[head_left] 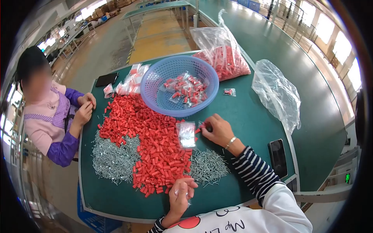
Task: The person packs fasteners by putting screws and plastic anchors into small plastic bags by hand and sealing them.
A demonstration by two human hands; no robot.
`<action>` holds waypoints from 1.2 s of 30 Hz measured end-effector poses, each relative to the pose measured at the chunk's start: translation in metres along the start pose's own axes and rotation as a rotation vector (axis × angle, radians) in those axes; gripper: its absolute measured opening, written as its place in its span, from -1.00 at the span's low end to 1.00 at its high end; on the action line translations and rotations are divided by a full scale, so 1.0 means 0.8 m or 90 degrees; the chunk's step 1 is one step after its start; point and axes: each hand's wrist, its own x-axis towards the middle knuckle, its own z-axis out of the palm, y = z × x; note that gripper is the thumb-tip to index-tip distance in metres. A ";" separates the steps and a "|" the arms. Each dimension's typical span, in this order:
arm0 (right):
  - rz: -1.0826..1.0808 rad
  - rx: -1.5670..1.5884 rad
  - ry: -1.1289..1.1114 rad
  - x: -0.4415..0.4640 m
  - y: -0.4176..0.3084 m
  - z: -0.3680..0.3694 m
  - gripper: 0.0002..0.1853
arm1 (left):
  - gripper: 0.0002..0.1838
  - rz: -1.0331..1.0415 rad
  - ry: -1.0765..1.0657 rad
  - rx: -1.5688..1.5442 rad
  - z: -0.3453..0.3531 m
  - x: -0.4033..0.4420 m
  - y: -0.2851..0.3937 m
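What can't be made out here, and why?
All in the head view:
What the left hand holds: mostly covered by fingers.
The blue basket's floor: partly under packets.
What the co-worker's hands pinch: too small.
Shirt lettering: cut off by the bottom edge.

Head-worn view (wide, rounded), forward and down over the table (248, 116).

Beyond the desk (248, 105), a green-topped table (159, 8) stands over a yellow strip of floor (155, 37); grey floor (107, 42) runs left of that strip (rather scuffed, by the look of it). A long green surface (307, 101) curves right of the desk, with bright windows (342, 48) farther right. Cardboard boxes (91, 9) sit far beyond its left side.
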 end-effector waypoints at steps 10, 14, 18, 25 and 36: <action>-0.105 0.400 0.268 0.104 -0.053 -0.077 -0.77 | -0.51 -0.084 -0.094 0.003 0.001 -0.001 0.006; 0.038 0.328 0.269 0.135 0.057 -0.080 -0.74 | -0.51 -0.079 -0.072 -0.016 -0.004 -0.001 0.009; 0.050 -0.342 0.188 0.107 0.159 -0.048 -0.71 | -0.58 -0.101 -0.072 -0.109 -0.008 0.002 0.008; 0.063 -0.265 0.123 0.077 0.171 -0.042 -0.74 | -0.57 -0.100 -0.097 -0.168 -0.008 0.005 0.009; -0.168 0.015 0.225 0.071 -0.071 -0.081 -0.72 | -0.50 -0.114 -0.008 -0.215 -0.008 0.009 0.015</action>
